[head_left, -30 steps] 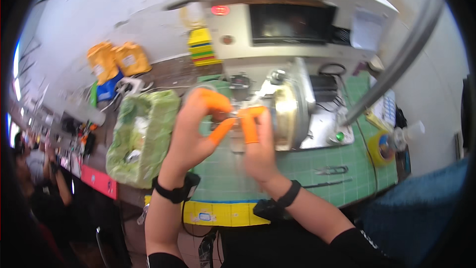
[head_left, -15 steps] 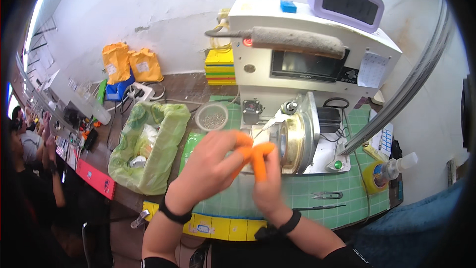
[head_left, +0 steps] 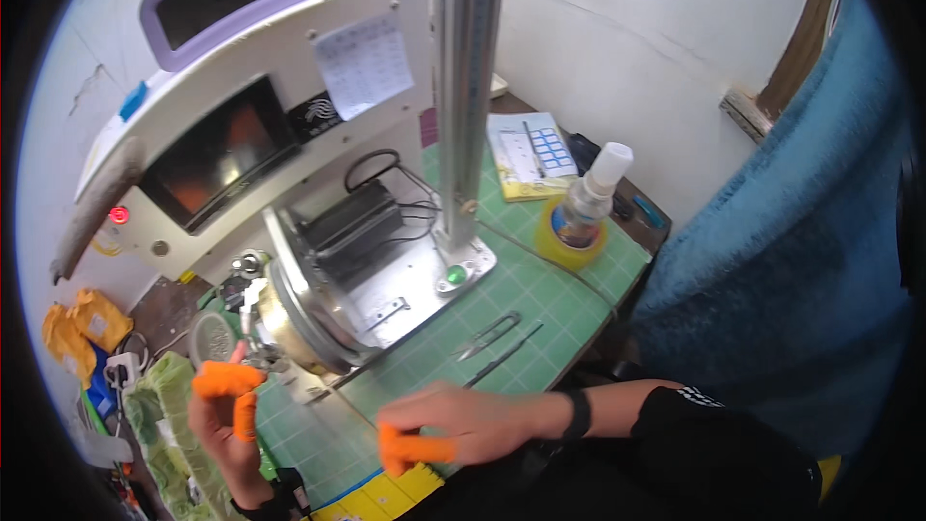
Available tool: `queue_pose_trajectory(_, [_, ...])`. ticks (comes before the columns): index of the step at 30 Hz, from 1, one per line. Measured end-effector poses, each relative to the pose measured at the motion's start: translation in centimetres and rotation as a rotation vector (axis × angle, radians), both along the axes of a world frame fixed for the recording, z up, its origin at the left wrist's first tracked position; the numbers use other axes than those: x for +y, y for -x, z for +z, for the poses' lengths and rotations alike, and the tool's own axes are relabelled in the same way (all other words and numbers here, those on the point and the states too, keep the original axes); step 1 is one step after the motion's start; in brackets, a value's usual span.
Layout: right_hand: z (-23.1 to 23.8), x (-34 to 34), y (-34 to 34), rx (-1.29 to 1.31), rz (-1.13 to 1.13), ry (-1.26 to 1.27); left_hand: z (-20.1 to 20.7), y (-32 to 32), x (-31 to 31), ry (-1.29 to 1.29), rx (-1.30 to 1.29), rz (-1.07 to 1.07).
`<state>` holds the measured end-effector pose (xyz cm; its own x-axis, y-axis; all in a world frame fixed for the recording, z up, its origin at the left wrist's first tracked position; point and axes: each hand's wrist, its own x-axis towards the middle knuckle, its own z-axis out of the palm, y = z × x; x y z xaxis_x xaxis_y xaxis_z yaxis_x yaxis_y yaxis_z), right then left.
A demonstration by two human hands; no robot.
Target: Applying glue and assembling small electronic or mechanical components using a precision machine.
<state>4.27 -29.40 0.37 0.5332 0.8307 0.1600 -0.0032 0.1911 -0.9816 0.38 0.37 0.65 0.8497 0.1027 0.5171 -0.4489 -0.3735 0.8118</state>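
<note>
My left hand (head_left: 224, 420), with orange finger covers on thumb and finger, is at the lower left beside the machine's brass-coloured wheel (head_left: 289, 323). Its covered tips are pinched together; anything between them is too small to make out. Over the green cutting mat (head_left: 540, 304), my right hand (head_left: 458, 422) stays near the front edge. Its orange-covered fingers are closed, and what they hold, if anything, does not show. Thread snips (head_left: 492, 333) and a slim dark tool (head_left: 506, 352) lie on the mat beyond that hand.
A metal post (head_left: 466, 87) stands beside the white machine (head_left: 386, 34). Right of it are a spray bottle (head_left: 577, 217) and a booklet (head_left: 529, 159). A green-lined bin (head_left: 159, 425) and a bowl of small pieces (head_left: 210, 340) sit at left. Blue cloth (head_left: 772, 260) hangs at right.
The view has swung right and tilted. My hands, close together before at the wheel's left, are now apart: the right is toward the mat's front, the left still by the wheel.
</note>
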Motion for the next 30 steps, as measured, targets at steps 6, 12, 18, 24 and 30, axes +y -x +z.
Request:
queue_pose_trajectory(6, [1.6,-13.9,-5.5,-0.452,-1.189,-0.040,0.1,-0.3,-0.6,0.000,0.014,0.012])
queue_pose_trajectory(12, [2.1,-20.2,-11.2,-0.495,-1.241,0.326,1.1,0.7,0.5,-0.061,0.055,-0.042])
queue_pose_trajectory(18, [3.9,-30.3,-12.1,-0.560,-1.422,0.003,1.4,-1.3,0.4,-0.189,-0.112,-0.165])
queue_pose_trajectory(24, [10.2,-9.8,-9.1,-0.422,-0.915,-0.590,0.8,-0.3,1.1,-0.153,-0.091,-0.128])
queue_pose_trajectory(30, [8.5,4.3,-8.2,-0.547,-0.402,-0.229,0.4,-0.6,1.3,-0.131,-0.097,-0.136])
